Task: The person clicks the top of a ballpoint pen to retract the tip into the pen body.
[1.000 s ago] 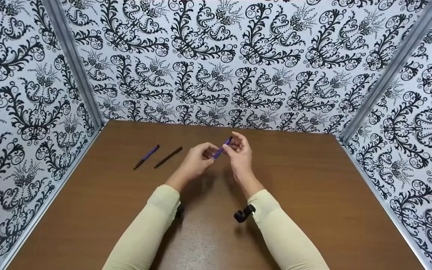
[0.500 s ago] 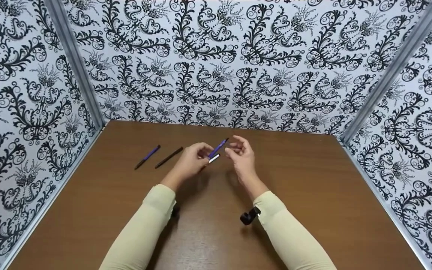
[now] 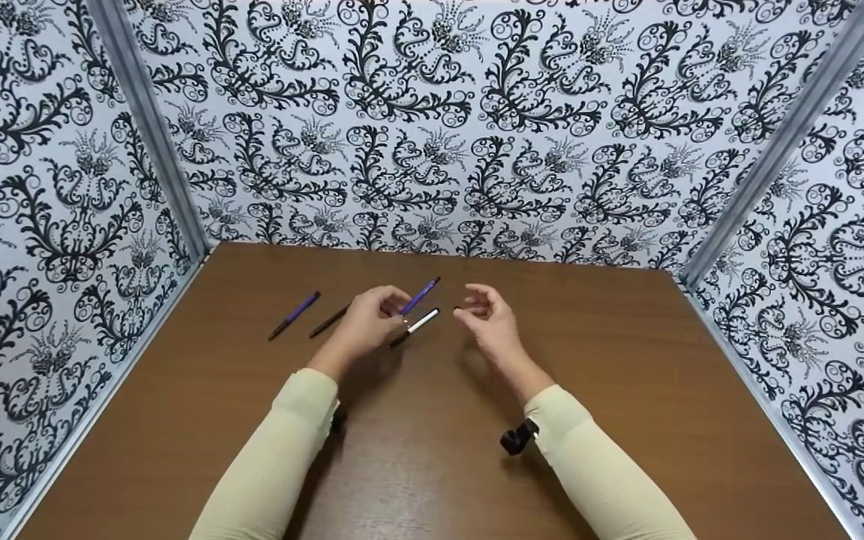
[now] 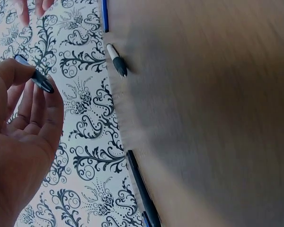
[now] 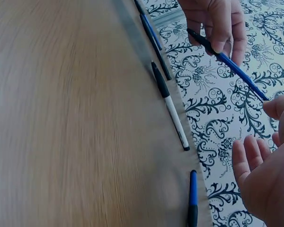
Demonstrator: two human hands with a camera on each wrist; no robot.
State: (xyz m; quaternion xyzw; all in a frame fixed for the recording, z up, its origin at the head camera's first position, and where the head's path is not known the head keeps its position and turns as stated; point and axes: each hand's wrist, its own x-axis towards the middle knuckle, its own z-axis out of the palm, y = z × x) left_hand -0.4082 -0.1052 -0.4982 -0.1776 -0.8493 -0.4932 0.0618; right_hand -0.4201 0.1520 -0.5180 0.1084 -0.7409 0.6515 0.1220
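Note:
My left hand (image 3: 368,324) pinches a blue pen with dark ends (image 3: 421,295) between thumb and fingers, its free end pointing up and to the right. In the right wrist view the same pen (image 5: 240,73) slants above the table. My right hand (image 3: 490,324) is apart from it, fingers loosely bent and holding nothing. Between the hands a white pen with a black grip (image 3: 424,320) lies on the table. Another blue pen (image 5: 193,189) lies below the right hand in the right wrist view; in the head view that hand mostly hides it.
Left of my left hand lie a black pen (image 3: 327,322), partly covered by the hand, and a blue pen with a dark grip (image 3: 295,315). The brown wooden table (image 3: 589,360) is bounded by patterned walls (image 3: 417,180) at the back and sides.
My right hand has let go of the blue pen and moved right. My left hand has moved left with the pen, over part of the black pen, and the white pen has come into sight.

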